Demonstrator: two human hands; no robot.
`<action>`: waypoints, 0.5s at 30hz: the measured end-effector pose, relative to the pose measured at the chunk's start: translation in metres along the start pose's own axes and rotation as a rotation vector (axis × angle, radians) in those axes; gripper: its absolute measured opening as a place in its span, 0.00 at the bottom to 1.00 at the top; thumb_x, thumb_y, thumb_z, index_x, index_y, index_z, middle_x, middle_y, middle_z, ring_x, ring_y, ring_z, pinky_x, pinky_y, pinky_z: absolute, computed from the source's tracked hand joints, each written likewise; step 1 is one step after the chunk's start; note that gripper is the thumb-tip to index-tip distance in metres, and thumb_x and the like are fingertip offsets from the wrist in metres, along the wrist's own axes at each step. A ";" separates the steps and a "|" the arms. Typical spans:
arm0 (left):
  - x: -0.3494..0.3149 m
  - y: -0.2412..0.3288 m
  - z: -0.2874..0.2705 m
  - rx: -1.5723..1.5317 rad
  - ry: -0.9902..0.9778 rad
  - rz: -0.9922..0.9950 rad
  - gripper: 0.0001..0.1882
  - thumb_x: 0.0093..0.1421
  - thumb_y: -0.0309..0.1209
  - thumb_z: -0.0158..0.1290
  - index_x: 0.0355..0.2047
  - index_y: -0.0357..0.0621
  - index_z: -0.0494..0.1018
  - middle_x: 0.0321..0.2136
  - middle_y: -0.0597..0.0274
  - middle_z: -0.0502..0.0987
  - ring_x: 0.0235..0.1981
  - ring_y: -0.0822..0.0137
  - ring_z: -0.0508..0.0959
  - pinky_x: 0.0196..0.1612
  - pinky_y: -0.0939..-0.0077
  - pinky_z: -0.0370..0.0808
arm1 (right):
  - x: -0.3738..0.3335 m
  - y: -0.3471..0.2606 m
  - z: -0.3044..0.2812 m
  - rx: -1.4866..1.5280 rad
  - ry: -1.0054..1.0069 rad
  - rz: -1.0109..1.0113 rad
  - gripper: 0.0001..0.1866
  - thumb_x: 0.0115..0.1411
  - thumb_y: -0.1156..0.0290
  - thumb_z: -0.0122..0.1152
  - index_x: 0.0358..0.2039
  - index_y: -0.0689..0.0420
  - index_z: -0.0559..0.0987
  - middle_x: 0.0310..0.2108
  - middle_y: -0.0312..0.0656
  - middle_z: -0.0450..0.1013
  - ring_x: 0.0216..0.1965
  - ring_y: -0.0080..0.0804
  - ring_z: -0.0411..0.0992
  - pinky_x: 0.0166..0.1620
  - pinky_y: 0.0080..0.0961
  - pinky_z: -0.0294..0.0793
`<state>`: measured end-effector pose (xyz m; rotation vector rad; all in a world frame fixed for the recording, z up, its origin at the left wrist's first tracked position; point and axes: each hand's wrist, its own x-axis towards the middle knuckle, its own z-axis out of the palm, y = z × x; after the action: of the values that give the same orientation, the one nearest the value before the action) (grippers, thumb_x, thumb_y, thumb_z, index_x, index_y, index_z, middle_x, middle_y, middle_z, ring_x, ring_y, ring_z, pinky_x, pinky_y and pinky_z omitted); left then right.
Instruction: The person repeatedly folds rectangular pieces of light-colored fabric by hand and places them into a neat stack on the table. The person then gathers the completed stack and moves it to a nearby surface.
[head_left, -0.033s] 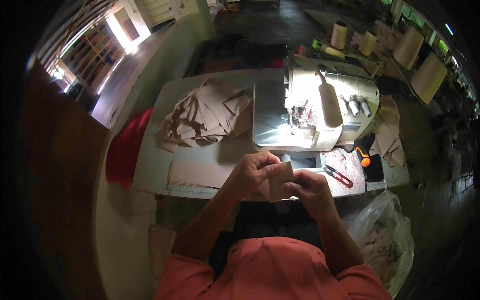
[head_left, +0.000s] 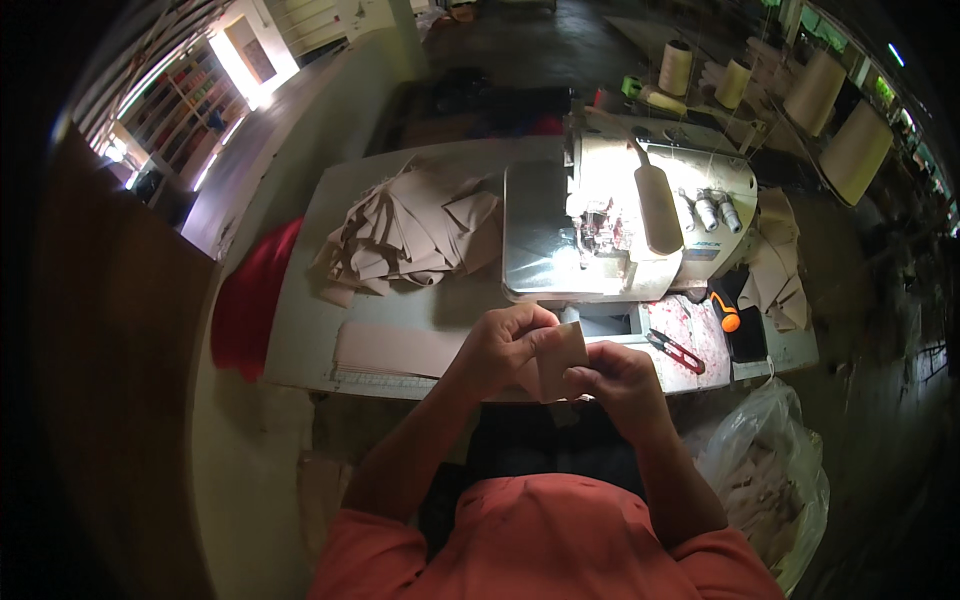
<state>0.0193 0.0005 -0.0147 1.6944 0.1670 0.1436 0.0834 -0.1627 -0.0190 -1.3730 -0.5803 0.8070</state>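
Note:
Just in front of the table's near edge, a small folded piece of beige fabric (head_left: 562, 366) is stretched between my hands. My left hand (head_left: 503, 343) pinches its upper left part, thumb lying on top. At the right side, my right hand (head_left: 622, 381) grips the piece between thumb and fingers. Beyond them stands a lit sewing machine (head_left: 625, 215) with a shiny metal plate (head_left: 533, 235) on its left. Red-handled thread snips (head_left: 677, 352) lie to the right of my right hand. A flat stack of beige fabric (head_left: 395, 348) rests left of my left hand.
A heap of beige fabric pieces (head_left: 410, 228) covers the table's (head_left: 312, 330) left. An orange-handled tool (head_left: 728, 316) lies at right, near more beige cloth (head_left: 775, 265). Thread cones (head_left: 856, 155) stand at the far right. A clear plastic bag (head_left: 775, 425) of scraps hangs below the table.

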 end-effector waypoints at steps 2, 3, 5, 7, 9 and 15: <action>0.003 0.002 0.003 0.118 0.054 0.057 0.09 0.54 0.30 0.48 0.28 0.36 0.69 0.22 0.66 0.71 0.26 0.78 0.68 0.30 0.84 0.66 | 0.000 -0.001 0.001 0.069 0.055 0.007 0.06 0.51 0.77 0.53 0.30 0.65 0.72 0.23 0.37 0.71 0.24 0.17 0.68 0.28 0.14 0.69; 0.005 0.006 0.005 0.184 0.093 0.097 0.08 0.54 0.30 0.48 0.27 0.36 0.69 0.22 0.64 0.71 0.25 0.77 0.69 0.29 0.83 0.66 | 0.002 0.000 0.002 0.104 0.085 0.013 0.06 0.51 0.77 0.54 0.29 0.65 0.72 0.23 0.37 0.71 0.24 0.18 0.68 0.27 0.14 0.69; 0.014 0.008 0.007 0.310 0.136 0.171 0.07 0.53 0.29 0.48 0.26 0.36 0.69 0.20 0.61 0.71 0.23 0.74 0.69 0.27 0.81 0.66 | 0.010 0.002 -0.001 0.175 0.119 0.011 0.06 0.50 0.76 0.54 0.29 0.66 0.72 0.22 0.38 0.71 0.22 0.18 0.68 0.26 0.14 0.68; 0.031 0.007 0.005 0.429 0.145 0.242 0.06 0.52 0.27 0.48 0.26 0.35 0.68 0.19 0.56 0.70 0.22 0.70 0.70 0.26 0.79 0.65 | 0.022 0.005 -0.003 0.226 0.166 0.003 0.08 0.50 0.75 0.55 0.29 0.67 0.72 0.21 0.38 0.71 0.21 0.19 0.68 0.24 0.14 0.68; 0.052 -0.007 0.002 0.636 0.170 0.323 0.05 0.50 0.26 0.48 0.25 0.35 0.68 0.19 0.53 0.69 0.21 0.60 0.70 0.26 0.73 0.66 | 0.039 0.025 -0.010 0.258 0.192 -0.078 0.09 0.49 0.76 0.55 0.30 0.67 0.71 0.22 0.39 0.71 0.21 0.20 0.69 0.22 0.13 0.67; 0.065 -0.020 0.002 1.013 0.103 0.536 0.05 0.46 0.25 0.48 0.26 0.40 0.70 0.24 0.57 0.68 0.29 0.60 0.68 0.32 0.70 0.67 | 0.042 0.046 -0.012 0.281 0.279 -0.069 0.10 0.51 0.77 0.53 0.35 0.66 0.69 0.25 0.43 0.71 0.23 0.24 0.71 0.23 0.13 0.68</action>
<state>0.0829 0.0132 -0.0347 2.7161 -0.1857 0.6266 0.1108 -0.1368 -0.0703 -1.1735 -0.2827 0.6024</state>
